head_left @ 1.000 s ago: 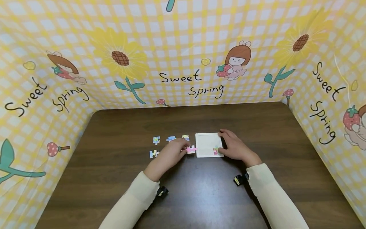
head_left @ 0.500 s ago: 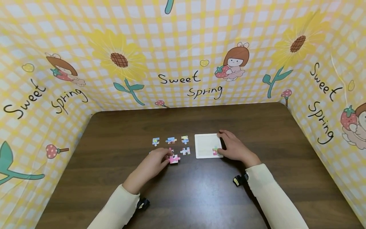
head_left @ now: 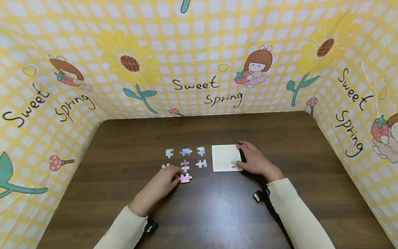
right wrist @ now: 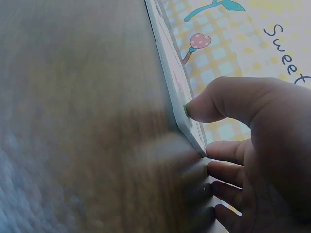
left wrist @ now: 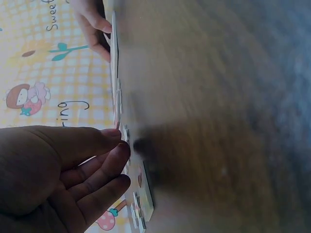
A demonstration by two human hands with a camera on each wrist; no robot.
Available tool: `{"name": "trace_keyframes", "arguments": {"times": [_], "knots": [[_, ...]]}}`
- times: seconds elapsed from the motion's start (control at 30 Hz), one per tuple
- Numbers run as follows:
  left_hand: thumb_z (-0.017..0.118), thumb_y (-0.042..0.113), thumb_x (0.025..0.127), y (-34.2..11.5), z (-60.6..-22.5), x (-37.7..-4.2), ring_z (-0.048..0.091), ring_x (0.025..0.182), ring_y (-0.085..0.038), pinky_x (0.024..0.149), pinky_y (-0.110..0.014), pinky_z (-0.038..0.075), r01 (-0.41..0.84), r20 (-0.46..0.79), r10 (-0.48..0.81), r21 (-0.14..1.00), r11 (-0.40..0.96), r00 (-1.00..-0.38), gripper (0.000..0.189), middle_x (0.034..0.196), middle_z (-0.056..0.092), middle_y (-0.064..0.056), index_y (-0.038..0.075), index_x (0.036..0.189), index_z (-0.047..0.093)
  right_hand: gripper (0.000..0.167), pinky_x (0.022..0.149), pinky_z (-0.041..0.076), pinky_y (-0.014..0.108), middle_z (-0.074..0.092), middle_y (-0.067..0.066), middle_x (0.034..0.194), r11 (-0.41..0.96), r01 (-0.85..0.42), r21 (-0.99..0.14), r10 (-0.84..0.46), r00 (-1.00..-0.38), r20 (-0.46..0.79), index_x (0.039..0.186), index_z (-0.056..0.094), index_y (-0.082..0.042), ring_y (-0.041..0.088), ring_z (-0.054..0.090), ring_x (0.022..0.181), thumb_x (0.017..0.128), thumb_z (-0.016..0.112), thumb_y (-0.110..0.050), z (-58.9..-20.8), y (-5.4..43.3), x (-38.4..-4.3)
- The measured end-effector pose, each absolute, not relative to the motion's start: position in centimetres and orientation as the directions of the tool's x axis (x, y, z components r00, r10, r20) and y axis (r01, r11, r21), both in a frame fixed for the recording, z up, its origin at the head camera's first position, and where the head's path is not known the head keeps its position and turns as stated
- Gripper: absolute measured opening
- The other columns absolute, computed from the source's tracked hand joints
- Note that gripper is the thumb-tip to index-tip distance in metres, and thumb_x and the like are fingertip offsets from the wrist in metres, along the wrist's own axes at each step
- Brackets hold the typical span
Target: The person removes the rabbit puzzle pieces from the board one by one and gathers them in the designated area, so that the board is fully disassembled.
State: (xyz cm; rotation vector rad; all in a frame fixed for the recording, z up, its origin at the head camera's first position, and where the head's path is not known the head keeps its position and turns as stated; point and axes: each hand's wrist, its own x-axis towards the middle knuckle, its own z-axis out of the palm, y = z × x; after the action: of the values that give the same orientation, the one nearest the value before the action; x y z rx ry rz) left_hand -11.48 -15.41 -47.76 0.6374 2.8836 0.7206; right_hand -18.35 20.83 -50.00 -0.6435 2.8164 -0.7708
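My left hand (head_left: pixel 161 181) pinches a pink jigsaw piece (head_left: pixel 186 178) between thumb and fingertips, just below a piece with a face print (head_left: pixel 185 166). In the left wrist view the held piece (left wrist: pixel 119 109) stands out thin from the fingertips, close over the table. A square white puzzle tray (head_left: pixel 220 157) lies to the right. One green and pink piece (head_left: pixel 234 164) sits in its lower right corner. My right hand (head_left: pixel 256 160) holds the tray's right side. Its thumb (right wrist: pixel 201 108) is over the rim there, and the other fingers are along the outer edge.
Several loose jigsaw pieces lie in two rows left of the tray, among them a blue one (head_left: pixel 169 153), a wide one (head_left: pixel 186 151) and a white one (head_left: pixel 201 163). A yellow checked cloth (head_left: pixel 196 52) walls the dark wooden table (head_left: pixel 217 207).
My left hand has carried the pink piece left and toward me, away from the tray's left edge, uncovering the pieces behind it. The right hand and tray have stayed in place.
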Motion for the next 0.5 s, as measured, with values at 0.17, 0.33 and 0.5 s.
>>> {"name": "trace_keyframes", "arguments": {"times": [0.17,0.33,0.5], "knots": [[0.072,0.001,0.085,-15.33,-47.81,-11.4,0.06,0.081,-0.015,0.075,-0.035,0.053,0.39,0.014,0.432,0.456,0.8,-0.902,0.016,0.092,0.066,-0.003,0.005,0.1,0.069,0.067,0.109,0.029,0.054,0.026,0.018,0.155,0.777,-0.366,-0.512,-0.443,-0.896,-0.033,0.145,0.04,-0.001,0.037,0.023,0.141,0.091,0.066,-0.029,-50.11,20.89,-18.34],[0.071,0.001,0.085,-15.24,-47.69,-11.38,0.06,0.082,-0.017,0.077,-0.037,0.052,0.386,0.011,0.426,0.445,0.808,-0.905,0.016,0.093,0.066,-0.005,0.005,0.1,0.069,0.067,0.108,0.029,0.055,0.027,0.019,0.154,0.771,-0.368,-0.52,-0.444,-0.895,-0.025,0.144,0.04,-0.001,0.038,0.024,0.141,0.09,0.067,-0.029,-50.07,20.89,-18.38],[0.071,0.001,0.085,-15.24,-47.59,-11.38,0.06,0.083,-0.019,0.079,-0.038,0.051,0.387,0.005,0.424,0.419,0.821,-0.906,0.015,0.094,0.065,-0.005,0.005,0.099,0.068,0.067,0.108,0.029,0.055,0.028,0.019,0.154,0.771,-0.372,-0.516,-0.446,-0.895,-0.021,0.144,0.041,0.0,0.038,0.025,0.14,0.09,0.067,-0.029,-50.01,20.88,-18.38]]}}
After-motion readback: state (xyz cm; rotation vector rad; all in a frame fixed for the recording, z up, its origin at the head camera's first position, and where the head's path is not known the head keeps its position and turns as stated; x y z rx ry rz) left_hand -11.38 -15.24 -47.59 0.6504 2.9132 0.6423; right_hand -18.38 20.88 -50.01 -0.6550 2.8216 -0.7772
